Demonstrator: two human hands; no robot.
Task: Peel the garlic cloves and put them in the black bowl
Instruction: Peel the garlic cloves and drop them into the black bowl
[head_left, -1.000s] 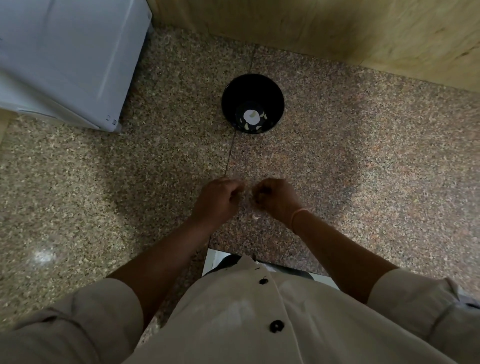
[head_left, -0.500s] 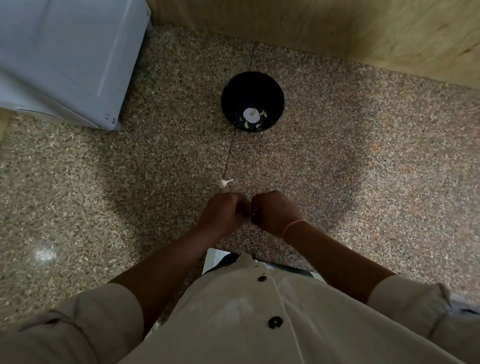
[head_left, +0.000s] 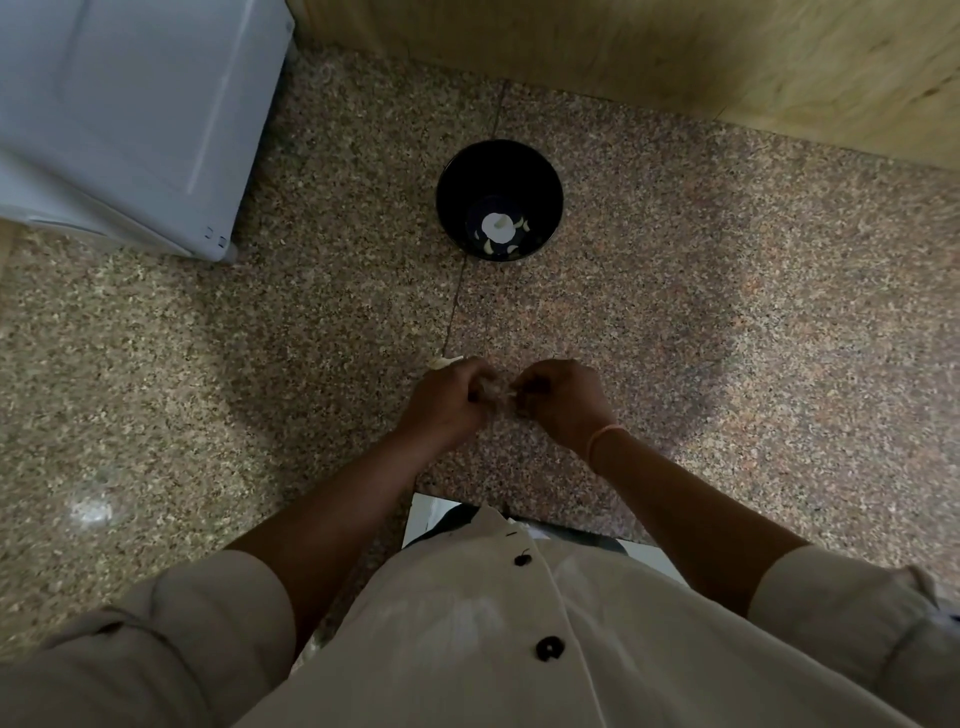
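Note:
The black bowl (head_left: 500, 171) stands on the speckled stone counter ahead of me, with several pale peeled cloves (head_left: 497, 231) in its bottom. Well below it, my left hand (head_left: 447, 402) and my right hand (head_left: 563, 400) are close together over the counter, fingers curled. Between their fingertips they pinch a small garlic clove with papery skin (head_left: 496, 392), blurred and mostly hidden. A pale garlic piece (head_left: 441, 362) lies on the counter just beyond my left hand, partly covered by it.
A white appliance (head_left: 130, 119) fills the far left corner. A wooden wall (head_left: 675, 57) runs along the back. The counter's near edge (head_left: 519, 512) is by my shirt, with a white surface below it.
My hands were pressed together half a second ago; now they have drawn slightly apart with the clove between them. The pale piece beyond my left hand is now partly covered.

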